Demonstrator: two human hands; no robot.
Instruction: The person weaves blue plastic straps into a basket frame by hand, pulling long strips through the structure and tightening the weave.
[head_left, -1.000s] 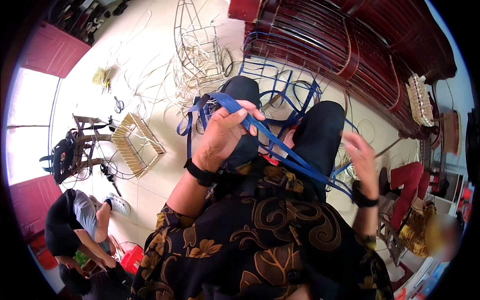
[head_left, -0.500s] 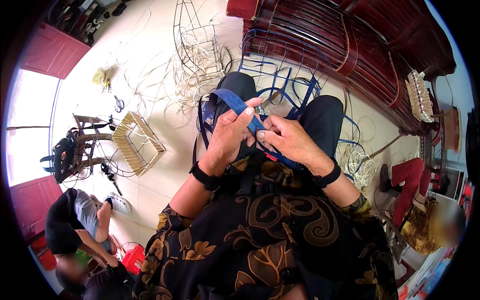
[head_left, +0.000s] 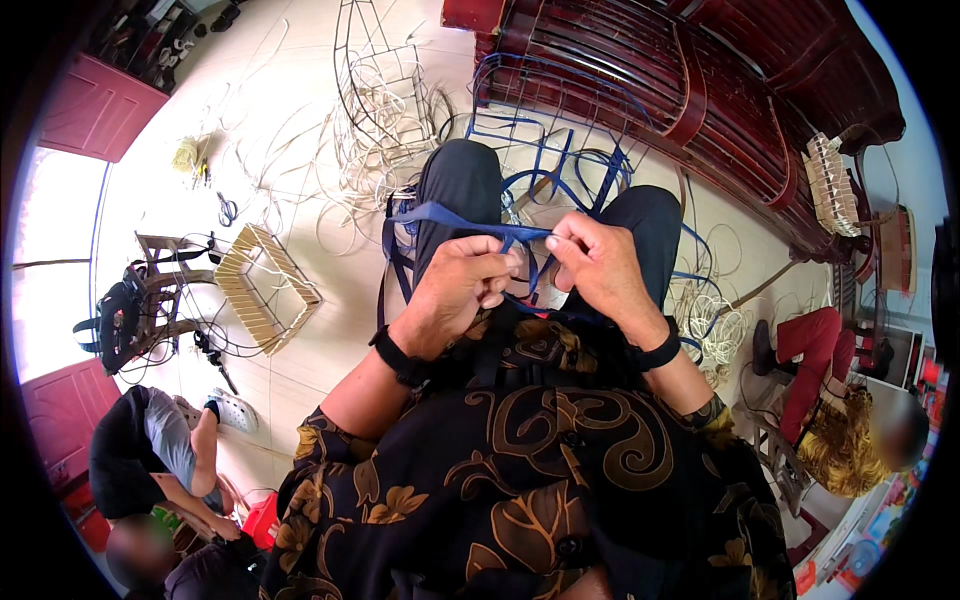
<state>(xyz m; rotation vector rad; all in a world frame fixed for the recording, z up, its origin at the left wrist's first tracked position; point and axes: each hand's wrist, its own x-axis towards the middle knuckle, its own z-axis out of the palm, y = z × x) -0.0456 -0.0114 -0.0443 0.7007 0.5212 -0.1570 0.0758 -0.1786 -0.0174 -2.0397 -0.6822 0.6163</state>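
A flat blue strap point(head_left: 445, 214) stretches sideways above my lap, its loose left part sticking out past my left knee. My right hand point(head_left: 603, 262) is closed, pinching the strap between thumb and fingers. Just below the strap, my left hand point(head_left: 462, 285) has its fingers curled together, and a short blue piece shows at its fingertips. More blue strap hangs in loops between my knees, partly hidden by my hands. Beyond the knees stands a wire frame point(head_left: 560, 62) with blue edges and several blue straps about it.
Tangled pale strips point(head_left: 375, 130) lie on the floor ahead, with scissors point(head_left: 228, 209) to their left. A half-woven basket frame point(head_left: 262, 290) and a wooden stool point(head_left: 165, 285) stand at left. A dark red bench point(head_left: 640, 90) fills the far right. Two people sit nearby, lower left and right.
My hands have moved apart, the left one dropping below the wide strap it held. The strap has swung from a slant to nearly level. My right hand stays pinched on it.
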